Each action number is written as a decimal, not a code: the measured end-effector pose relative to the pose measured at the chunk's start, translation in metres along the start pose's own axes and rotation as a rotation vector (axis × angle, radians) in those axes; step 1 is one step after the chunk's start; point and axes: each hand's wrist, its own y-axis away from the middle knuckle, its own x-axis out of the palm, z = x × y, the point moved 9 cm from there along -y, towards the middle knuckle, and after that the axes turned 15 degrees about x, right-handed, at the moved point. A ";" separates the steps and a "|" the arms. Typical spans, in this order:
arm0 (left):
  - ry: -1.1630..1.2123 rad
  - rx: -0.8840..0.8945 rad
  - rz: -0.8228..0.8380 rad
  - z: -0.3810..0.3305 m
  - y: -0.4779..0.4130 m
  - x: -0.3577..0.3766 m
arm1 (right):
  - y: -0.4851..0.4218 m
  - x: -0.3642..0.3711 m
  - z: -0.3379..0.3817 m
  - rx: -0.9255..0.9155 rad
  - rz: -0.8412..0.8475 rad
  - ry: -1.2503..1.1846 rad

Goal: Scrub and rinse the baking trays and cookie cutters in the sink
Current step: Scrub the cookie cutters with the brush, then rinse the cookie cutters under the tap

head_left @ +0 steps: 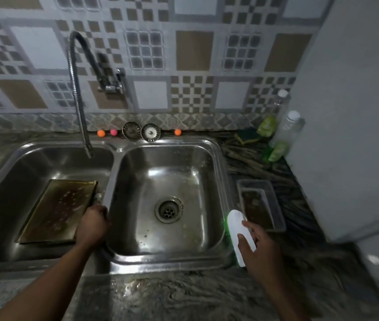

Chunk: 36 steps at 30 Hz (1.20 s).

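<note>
Baking tray (58, 209) lies in the left basin of the sink (114, 167). Your left hand (92, 224) curls round its near right corner, though blur hides the fingertips. Your right hand (261, 249) clasps the white scrub brush (236, 230) over the right rim. Risk: with a one-corner hold, brush pressure may skid the tray across the steel.

left hand (92, 224): curled on tray (58, 209) edge, sink (172, 262) left basin | right hand (261, 249): grips brush (235, 223), sink's right rim

The tray (58, 209), brownish-gold and speckled with drops, lies slanted in the left basin of the steel sink (167, 144).
</note>
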 end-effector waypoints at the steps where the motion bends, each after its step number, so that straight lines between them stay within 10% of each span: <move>1: -0.015 0.014 -0.005 0.000 -0.001 0.001 | 0.007 -0.002 -0.007 0.005 -0.011 0.006; 23: 0.153 0.162 0.186 0.021 0.000 -0.003 | 0.055 0.003 -0.035 0.109 -0.438 0.250; 30: 0.251 0.244 0.250 0.023 -0.004 -0.008 | 0.080 0.059 0.049 0.113 -0.630 0.462; 36: 0.377 0.311 0.284 0.024 -0.007 -0.030 | 0.063 0.163 0.149 -0.006 -0.445 0.408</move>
